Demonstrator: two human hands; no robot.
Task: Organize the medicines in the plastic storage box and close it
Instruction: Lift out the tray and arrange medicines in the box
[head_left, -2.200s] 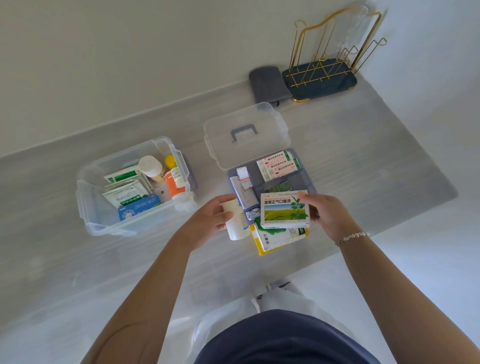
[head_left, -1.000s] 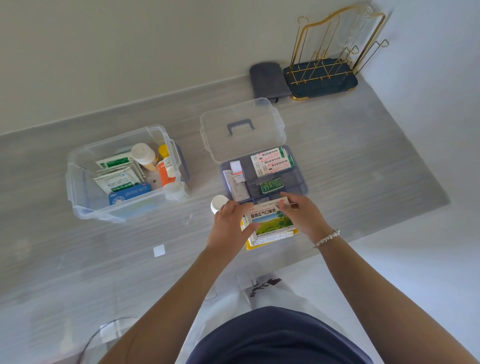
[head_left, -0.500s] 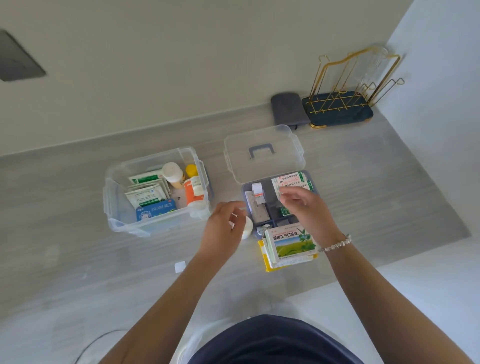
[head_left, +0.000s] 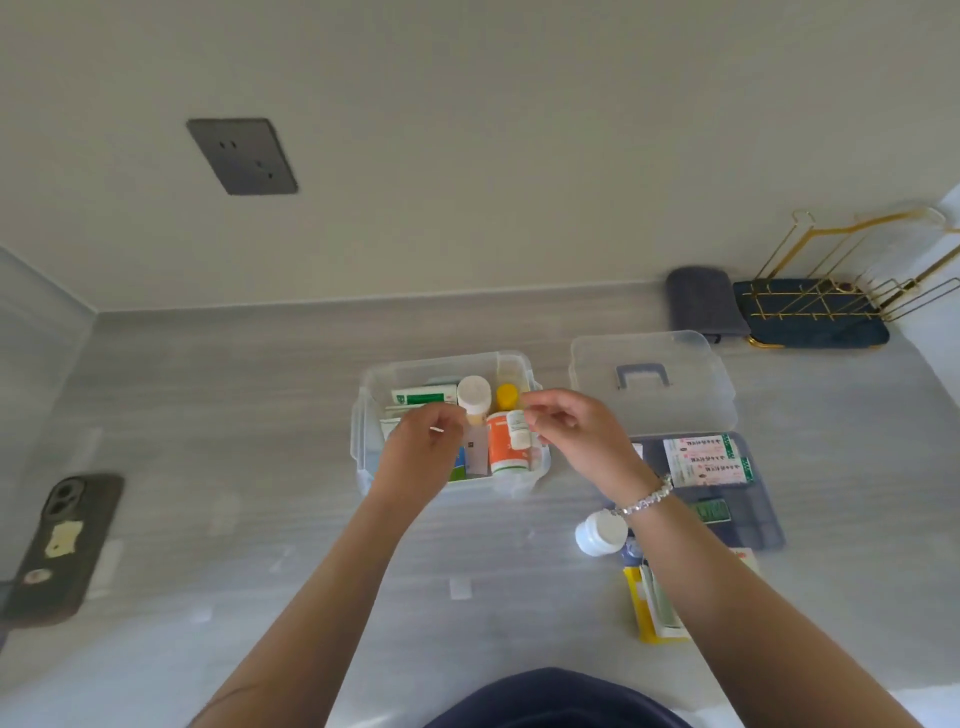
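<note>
Single head-worn camera, wide-angle; looks forward and down over the desk (head_left: 260, 467) toward the wall (head_left: 467, 130), hands (head_left: 423, 452) close.

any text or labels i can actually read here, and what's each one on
None reads clearly.
Flat packets in the grey tray: red print, upside down, too blurred.
Orange bottle: white label marks, too small.
Small white bottle: label too small.
Green-and-white box: print blurred.

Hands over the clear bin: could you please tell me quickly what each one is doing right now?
Left hand: fingers curled over the clear bin; holding anything cannot be told.
Right hand: pinches a small white bottle.
</note>
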